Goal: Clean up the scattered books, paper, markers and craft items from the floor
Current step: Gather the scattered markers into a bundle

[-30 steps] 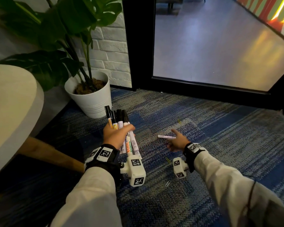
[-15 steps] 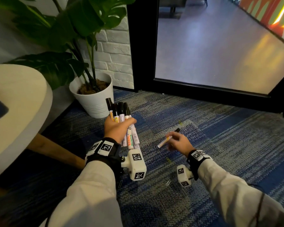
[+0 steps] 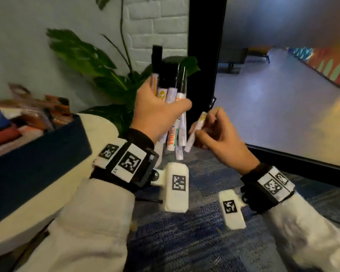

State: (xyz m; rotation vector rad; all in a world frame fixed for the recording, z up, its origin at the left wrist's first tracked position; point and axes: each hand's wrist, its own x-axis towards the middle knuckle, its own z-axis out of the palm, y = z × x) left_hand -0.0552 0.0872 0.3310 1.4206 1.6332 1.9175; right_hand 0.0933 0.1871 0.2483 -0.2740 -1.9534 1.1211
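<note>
My left hand (image 3: 157, 112) is wrapped round an upright bundle of markers (image 3: 171, 81). My right hand (image 3: 222, 142) pinches a single marker (image 3: 198, 122) just beside it. I judge this as the gathering step: next, slip that one in without loosening the rest. Below both grips the blue carpet (image 3: 204, 242) holds paper clips (image 3: 217, 260). A filled box (image 3: 37, 154) sits left of the bundle.

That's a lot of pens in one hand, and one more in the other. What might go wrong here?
The left hand grips a fanned bundle of markers; pushing in the single marker pinched by the right hand could loosen the grip and drop some. Small paper clips lie on the patterned carpet and could be overlooked.
</note>
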